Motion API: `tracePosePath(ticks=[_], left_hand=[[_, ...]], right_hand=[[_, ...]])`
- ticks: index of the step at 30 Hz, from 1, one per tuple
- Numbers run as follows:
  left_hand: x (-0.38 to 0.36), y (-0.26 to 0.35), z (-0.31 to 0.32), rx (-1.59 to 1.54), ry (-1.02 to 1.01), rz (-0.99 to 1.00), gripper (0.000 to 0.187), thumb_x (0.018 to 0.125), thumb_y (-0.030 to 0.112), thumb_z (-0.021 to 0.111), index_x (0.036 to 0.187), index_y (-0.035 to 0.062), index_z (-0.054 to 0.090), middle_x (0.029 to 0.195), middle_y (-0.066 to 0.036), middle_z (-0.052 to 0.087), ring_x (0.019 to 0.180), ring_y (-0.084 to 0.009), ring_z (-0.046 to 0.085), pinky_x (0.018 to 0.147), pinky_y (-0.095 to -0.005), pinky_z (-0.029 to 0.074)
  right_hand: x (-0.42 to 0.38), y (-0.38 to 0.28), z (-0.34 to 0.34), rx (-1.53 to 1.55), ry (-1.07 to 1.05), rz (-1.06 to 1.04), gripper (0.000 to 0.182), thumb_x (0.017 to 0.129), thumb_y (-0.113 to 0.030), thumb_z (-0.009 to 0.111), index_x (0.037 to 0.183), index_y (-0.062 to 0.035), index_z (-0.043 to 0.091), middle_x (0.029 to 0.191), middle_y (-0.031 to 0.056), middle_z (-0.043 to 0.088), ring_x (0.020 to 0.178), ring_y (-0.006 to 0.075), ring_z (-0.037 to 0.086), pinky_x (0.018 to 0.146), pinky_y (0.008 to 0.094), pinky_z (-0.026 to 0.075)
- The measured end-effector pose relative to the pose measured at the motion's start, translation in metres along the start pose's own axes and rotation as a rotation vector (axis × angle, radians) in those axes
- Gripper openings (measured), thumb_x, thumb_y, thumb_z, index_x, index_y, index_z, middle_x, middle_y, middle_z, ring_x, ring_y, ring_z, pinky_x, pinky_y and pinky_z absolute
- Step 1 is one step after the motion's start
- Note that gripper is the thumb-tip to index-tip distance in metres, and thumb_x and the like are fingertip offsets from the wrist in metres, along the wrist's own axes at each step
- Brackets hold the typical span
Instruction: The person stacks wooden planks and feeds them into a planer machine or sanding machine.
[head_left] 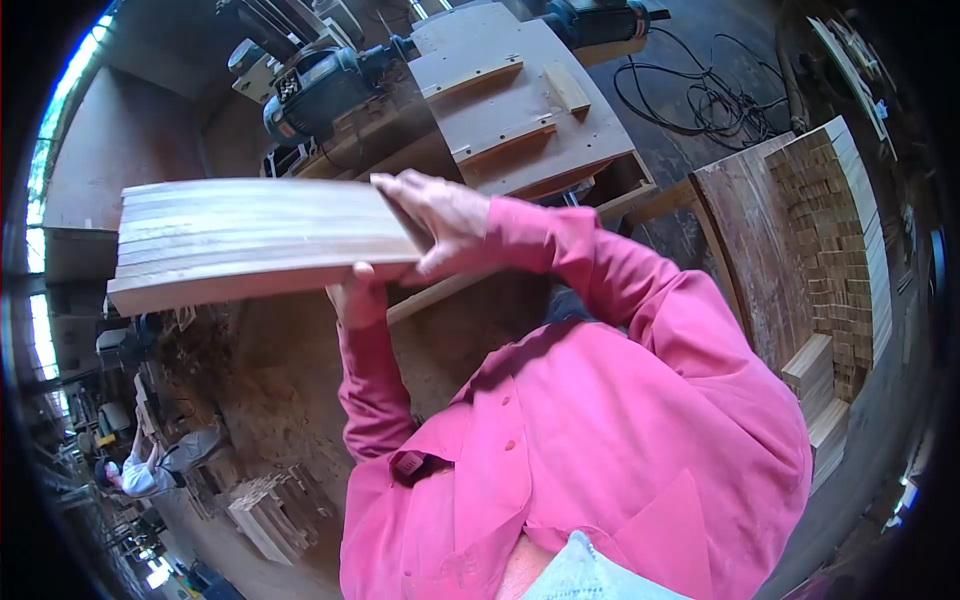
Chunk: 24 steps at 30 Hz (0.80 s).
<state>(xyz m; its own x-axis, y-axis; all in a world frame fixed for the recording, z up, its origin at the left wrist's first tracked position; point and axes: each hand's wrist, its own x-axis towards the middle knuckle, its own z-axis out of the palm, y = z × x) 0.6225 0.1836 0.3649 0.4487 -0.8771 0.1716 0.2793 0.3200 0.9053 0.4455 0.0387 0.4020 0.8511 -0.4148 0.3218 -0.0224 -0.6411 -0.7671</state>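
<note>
A stack of long, pale wooden boards (255, 230) lies side by side in a bundle, held up in front of me and reaching toward the left. My right hand (445, 215) is closed around the near end of the bundle, its fingers pressed against the end faces. Below the lower edge, my left hand (355, 297) supports the boards; its thumb shows at the side, while its other fingers are hidden beneath the wood. Both pink sleeves end at the wrists.
Ahead stands a machine with a pale panel top (510, 90) carrying wooden strips, flanked by motors (325, 95). Black cables (715, 100) coil on the floor. At right, stacked wood pieces (825, 250) rest beside a brown board (750, 235). Another person (145, 470) works at lower left near piled boards (270, 515).
</note>
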Motion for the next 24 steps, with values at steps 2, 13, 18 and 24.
tracePosePath(ticks=[2, 13, 18, 24], left_hand=[[0.038, -0.008, 0.008, -0.041, -0.046, 0.082, 0.098, 0.077, 0.050, 0.092, 0.149, 0.0013, 0.047, 0.139, -0.012, 0.058, 0.131, -0.0286, 0.055, 0.111, -0.0477, 0.047], [0.156, -0.106, 0.021, -0.486, 0.589, -0.002, 0.122, 0.069, 0.089, 0.073, 0.156, 0.0073, 0.047, 0.158, -0.018, 0.049, 0.141, -0.0372, 0.050, 0.117, -0.0601, 0.043], [0.159, -0.161, -0.005, -0.435, 0.738, -0.080, 0.116, 0.071, 0.084, 0.077, 0.154, 0.0080, 0.049, 0.153, -0.018, 0.052, 0.138, -0.0364, 0.052, 0.113, -0.0596, 0.048], [0.150, -0.198, -0.010, -0.173, 0.897, -0.110, 0.107, 0.077, 0.078, 0.077, 0.153, 0.0084, 0.049, 0.151, -0.018, 0.054, 0.135, -0.0365, 0.054, 0.110, -0.0578, 0.051]], right_hand=[[0.026, 0.025, -0.032, -0.141, 0.037, -0.064, 0.121, 0.059, -0.039, 0.094, 0.154, 0.0072, 0.036, 0.130, 0.0266, 0.055, 0.119, 0.0447, 0.059, 0.105, 0.0474, 0.050], [0.069, 0.174, -0.114, -0.664, -0.130, -0.024, 0.113, 0.059, -0.048, 0.093, 0.150, 0.0029, 0.048, 0.133, 0.0220, 0.059, 0.126, 0.0387, 0.057, 0.107, 0.0497, 0.044], [0.070, 0.217, -0.106, -0.571, -0.203, -0.008, 0.119, 0.058, -0.057, 0.093, 0.149, 0.0045, 0.049, 0.140, 0.0224, 0.058, 0.132, 0.0394, 0.054, 0.110, 0.0512, 0.042], [0.054, 0.234, -0.112, -0.616, -0.249, 0.014, 0.128, 0.058, -0.075, 0.087, 0.148, 0.0064, 0.050, 0.137, 0.0243, 0.061, 0.130, 0.0389, 0.058, 0.112, 0.0493, 0.041]])
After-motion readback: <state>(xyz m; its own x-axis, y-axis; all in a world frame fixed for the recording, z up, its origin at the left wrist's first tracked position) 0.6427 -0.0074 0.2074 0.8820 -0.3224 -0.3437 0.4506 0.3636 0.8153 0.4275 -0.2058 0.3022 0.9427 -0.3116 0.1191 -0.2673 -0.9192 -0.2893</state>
